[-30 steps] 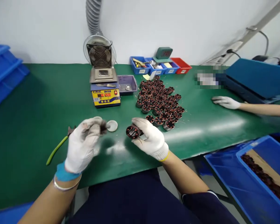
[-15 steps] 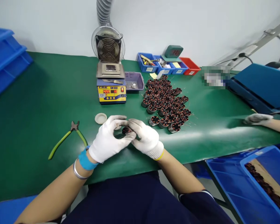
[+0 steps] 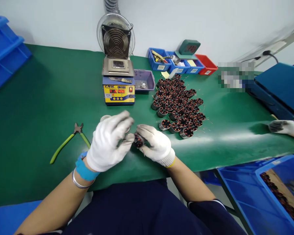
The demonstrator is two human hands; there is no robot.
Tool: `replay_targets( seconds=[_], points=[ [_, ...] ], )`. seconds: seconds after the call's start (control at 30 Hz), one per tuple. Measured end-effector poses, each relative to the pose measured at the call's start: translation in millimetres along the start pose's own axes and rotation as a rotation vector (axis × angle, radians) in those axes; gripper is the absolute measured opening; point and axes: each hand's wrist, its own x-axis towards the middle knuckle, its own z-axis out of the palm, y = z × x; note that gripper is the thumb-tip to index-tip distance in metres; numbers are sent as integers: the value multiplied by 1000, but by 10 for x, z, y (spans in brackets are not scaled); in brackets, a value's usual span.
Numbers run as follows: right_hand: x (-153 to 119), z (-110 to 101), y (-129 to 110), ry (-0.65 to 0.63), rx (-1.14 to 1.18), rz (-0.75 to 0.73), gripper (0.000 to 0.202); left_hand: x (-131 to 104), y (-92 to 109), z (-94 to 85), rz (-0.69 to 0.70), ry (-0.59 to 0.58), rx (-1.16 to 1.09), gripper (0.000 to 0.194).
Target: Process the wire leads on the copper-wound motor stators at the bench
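Note:
My right hand, in a white glove with darkened fingertips, grips a motor stator with copper windings and a metal shell. The stator is tilted, its wound face towards my left hand, and a thin wire end sticks out below. My left hand, gloved too, is raised beside it with fingers apart and slightly blurred. Its thumb tip is close to the stator; whether they touch I cannot tell. Behind the left hand, a small pale dish is mostly hidden. Diagonal cutters with green handles lie open on the left.
A solder pot with a fan stands at the back, a purple tray beside it. Several similar stators stand grouped on the green table. Small bins line the wall. At right are a co-worker's gloved hand and a blue crate.
My left hand has come away from the stator, its fingers lifting and spreading. The stator stays in my right hand, its wound face now more visible. Another gloved hand appears over the crate at right.

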Motion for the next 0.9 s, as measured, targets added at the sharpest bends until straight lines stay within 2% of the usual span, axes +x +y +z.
replay_targets(
  seconds=[0.07, 0.13, 0.17, 0.23, 0.27, 0.3, 0.33, 0.4, 0.43, 0.47, 0.57, 0.6, 0.63, 0.73, 0.77, 0.8, 0.83, 0.9],
  points=[
    [-10, -23, 16, 19, -2, 21, 54, 0, 27, -58, 34, -200, 38, 12],
    [-14, -56, 32, 70, 11, 46, 53, -15, 15, -129, -46, -313, -143, 15],
    [-13, -72, 38, 95, 21, 54, 52, -26, -2, -161, -102, -308, -281, 18],
    [-4, -92, 46, 126, 46, 60, 52, -50, -41, -192, -190, -174, -491, 20],
    [2, -94, 47, 130, 57, 61, 52, -60, -55, -183, -231, -101, -508, 17],
    [8, -90, 45, 128, 65, 65, 52, -69, -60, -158, -272, -75, -471, 13],
    [13, -83, 41, 123, 72, 69, 52, -75, -56, -120, -316, -116, -409, 11],
    [19, -64, 29, 105, 86, 77, 52, -78, -32, -36, -392, -283, -350, 15],
    [21, -57, 23, 96, 98, 82, 52, -74, -20, -3, -424, -317, -357, 15],
    [22, -52, 16, 88, 112, 87, 52, -67, -15, 17, -452, -274, -380, 15],
    [35, -53, 1, 69, 153, 106, 50, -46, -58, 6, -526, 156, -479, 19],
    [42, -54, -3, 64, 162, 109, 49, -45, -83, -6, -530, 230, -509, 20],
    [51, -53, -8, 56, 170, 109, 49, -48, -106, -15, -515, 216, -536, 20],
    [75, -37, -29, 23, 194, 87, 48, -64, -117, -1, -415, -59, -547, 18],
    [78, -31, -40, 8, 200, 81, 48, -64, -101, 6, -392, -77, -534, 16],
    [79, -26, -51, -5, 204, 80, 47, -58, -81, 6, -385, -25, -526, 15],
    [79, -23, -62, -12, 204, 84, 46, -47, -62, -6, -385, 86, -528, 14],
    [85, -28, -73, -23, 202, 113, 44, -17, -34, -62, -418, 380, -548, 13]
  ],
)
